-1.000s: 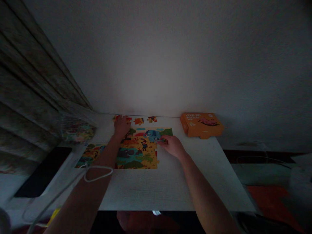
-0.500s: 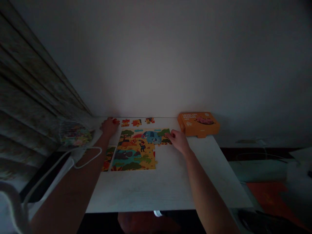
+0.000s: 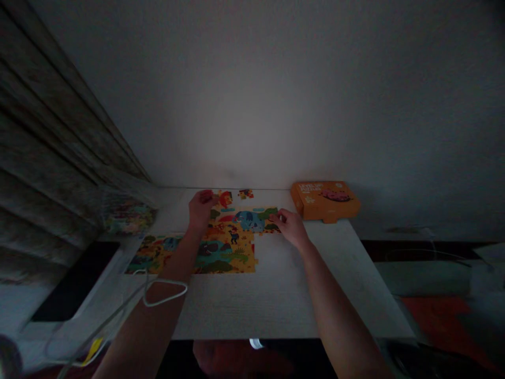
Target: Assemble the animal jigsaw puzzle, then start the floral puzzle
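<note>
A partly joined jigsaw (image 3: 236, 239) is laid flat on the white table (image 3: 244, 310), between and below the two hands, with an elephant, a hippo and a small figure pictured on it; its right edge is stepped, the upper part being carried farther out than the lower. At its upper right corner, the thumb and bent fingers of the right hand (image 3: 291, 225) are brought close together, and the green corner is met by the fingertips; whether it is pinched or merely touched cannot be told. The left hand (image 3: 200, 210) is held above the jigsaw's upper left, its fingers curled and nearly closed beside a red and yellow piece (image 3: 226, 198); whether that piece is gripped cannot be made out in the dim light. Just to the right, another loose piece (image 3: 245, 194) is seen near the wall (image 3: 252, 105). A printed picture sheet (image 3: 152, 250) is partly covered by the left forearm, across which a white cable (image 3: 165, 302) is looped. An orange puzzle box (image 3: 327, 201) is placed at the back right, and a dark flat object (image 3: 79, 284) is set at the left.
</note>
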The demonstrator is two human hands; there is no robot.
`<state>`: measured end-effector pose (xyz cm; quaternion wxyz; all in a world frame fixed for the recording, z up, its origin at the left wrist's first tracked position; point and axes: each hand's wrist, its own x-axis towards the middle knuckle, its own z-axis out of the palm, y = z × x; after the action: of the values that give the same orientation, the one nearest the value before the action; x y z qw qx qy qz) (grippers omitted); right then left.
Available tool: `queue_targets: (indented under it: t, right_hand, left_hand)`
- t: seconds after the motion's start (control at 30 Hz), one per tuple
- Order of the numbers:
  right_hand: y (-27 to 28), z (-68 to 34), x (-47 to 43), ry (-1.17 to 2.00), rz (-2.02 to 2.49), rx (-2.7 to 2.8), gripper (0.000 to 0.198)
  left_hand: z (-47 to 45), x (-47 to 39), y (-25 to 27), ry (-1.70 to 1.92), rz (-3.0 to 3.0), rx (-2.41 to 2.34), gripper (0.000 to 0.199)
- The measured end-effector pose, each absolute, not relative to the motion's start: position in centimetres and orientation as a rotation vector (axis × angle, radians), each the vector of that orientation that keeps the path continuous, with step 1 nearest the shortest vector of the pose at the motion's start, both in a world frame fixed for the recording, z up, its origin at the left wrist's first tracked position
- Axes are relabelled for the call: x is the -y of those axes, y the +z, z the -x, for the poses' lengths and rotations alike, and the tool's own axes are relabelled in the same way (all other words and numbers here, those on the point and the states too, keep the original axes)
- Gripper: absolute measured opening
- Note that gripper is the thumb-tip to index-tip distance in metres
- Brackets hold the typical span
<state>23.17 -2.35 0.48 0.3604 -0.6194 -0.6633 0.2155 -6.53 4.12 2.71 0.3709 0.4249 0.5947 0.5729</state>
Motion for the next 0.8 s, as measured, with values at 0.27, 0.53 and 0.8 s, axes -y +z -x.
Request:
queue_targets:
  t: [0.27, 0.53, 0.8]
  right_hand:
    - [-0.1, -22.9, 2.1, 0.754, 1.486, 1.537, 0.048]
    - [0.7, -21.4, 2.8, 1.326, 1.200, 1.342, 0.057]
    - [1.1, -20.8, 3.3, 1.439, 1.221, 1.466, 0.054]
  left_hand:
    - [0.2, -0.4, 1.7, 1.199, -0.924, -1.162, 0.051]
    - [-0.8, 1.1, 0.0, 1.154, -0.962, -1.142, 0.037]
    - [-1.3, 1.6, 0.6, 0.901, -1.262, -1.062, 0.027]
